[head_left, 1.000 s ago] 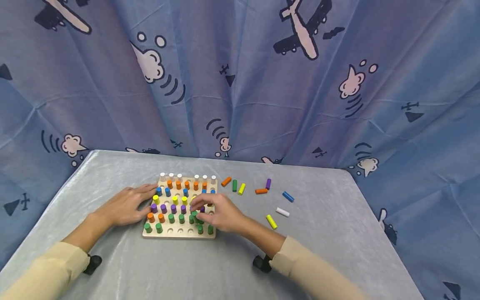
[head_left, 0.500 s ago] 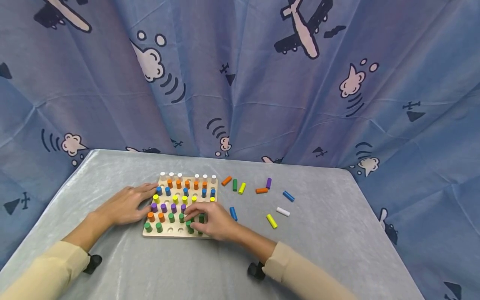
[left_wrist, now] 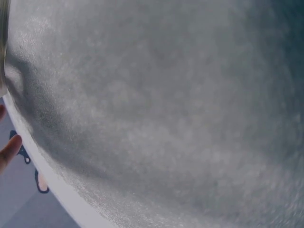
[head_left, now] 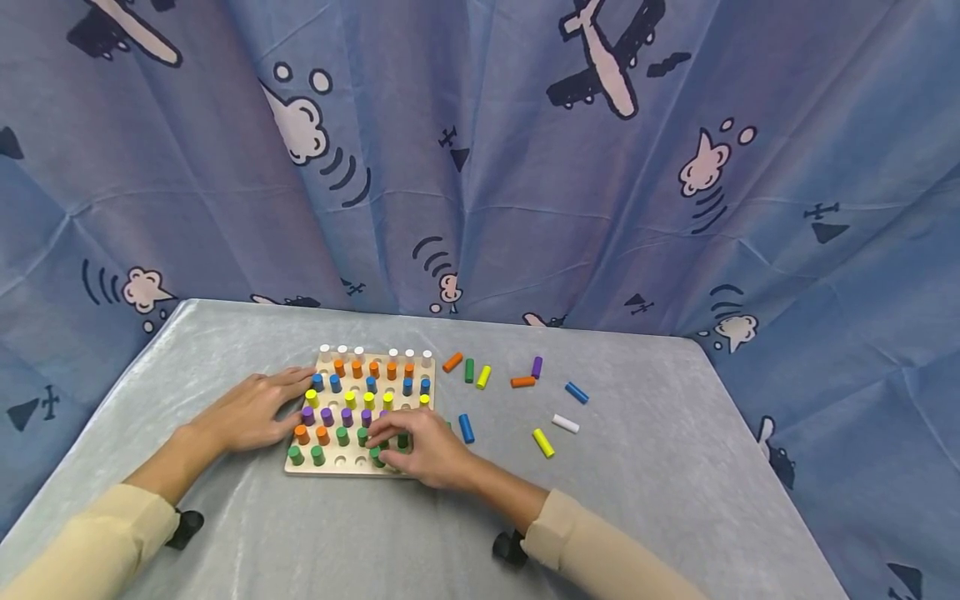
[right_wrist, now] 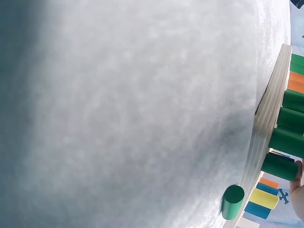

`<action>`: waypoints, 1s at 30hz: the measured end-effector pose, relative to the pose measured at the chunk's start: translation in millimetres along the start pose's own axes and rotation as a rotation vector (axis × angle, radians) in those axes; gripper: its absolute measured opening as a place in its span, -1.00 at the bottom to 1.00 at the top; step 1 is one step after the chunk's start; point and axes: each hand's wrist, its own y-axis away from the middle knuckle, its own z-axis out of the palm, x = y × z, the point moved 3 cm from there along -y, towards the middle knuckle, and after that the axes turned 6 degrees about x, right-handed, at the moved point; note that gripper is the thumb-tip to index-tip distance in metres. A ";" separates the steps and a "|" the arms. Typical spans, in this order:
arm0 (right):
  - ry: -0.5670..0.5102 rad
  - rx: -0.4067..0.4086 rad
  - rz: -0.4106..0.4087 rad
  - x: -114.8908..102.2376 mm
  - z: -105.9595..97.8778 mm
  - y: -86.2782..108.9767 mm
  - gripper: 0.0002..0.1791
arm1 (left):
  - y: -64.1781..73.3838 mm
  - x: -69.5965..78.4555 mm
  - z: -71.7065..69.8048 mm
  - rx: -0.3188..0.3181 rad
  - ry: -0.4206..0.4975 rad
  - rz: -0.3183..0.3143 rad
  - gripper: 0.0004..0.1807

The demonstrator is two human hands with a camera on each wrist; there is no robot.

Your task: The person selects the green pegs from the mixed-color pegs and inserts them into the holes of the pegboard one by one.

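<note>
A wooden pegboard [head_left: 358, 476] lies on the table, with rows of white, orange, blue, yellow, purple and green pegs standing in it. My right hand [head_left: 431, 450] is over its front right part. Thumb and fingers pinch a green peg [head_left: 377, 457] upright at the front row; I cannot tell how deep it sits. In the right wrist view, a fingertip [right_wrist: 297, 175] touches a green peg [right_wrist: 280, 166]. My left hand [head_left: 251, 412] rests at the board's left edge, its fingers stretched along it. The right hand hides some pegs behind it.
Right of the board lie loose pegs: a blue peg [head_left: 467, 428], a yellow peg [head_left: 543, 443], a white peg [head_left: 566, 423], a purple peg [head_left: 537, 367] and several others. A loose green peg [right_wrist: 232, 202] lies beside the board. A patterned curtain [head_left: 480, 167] hangs behind the table.
My right hand has moved left and towards me, carrying the green peg to the front row. A loose blue peg has come into view behind it. My left hand has stayed put.
</note>
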 end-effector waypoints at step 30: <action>0.134 0.414 0.344 67.0 -93.1 -4.9 -0.63 | -0.6 -0.5 1.7 -0.011 -0.007 -0.014 -0.39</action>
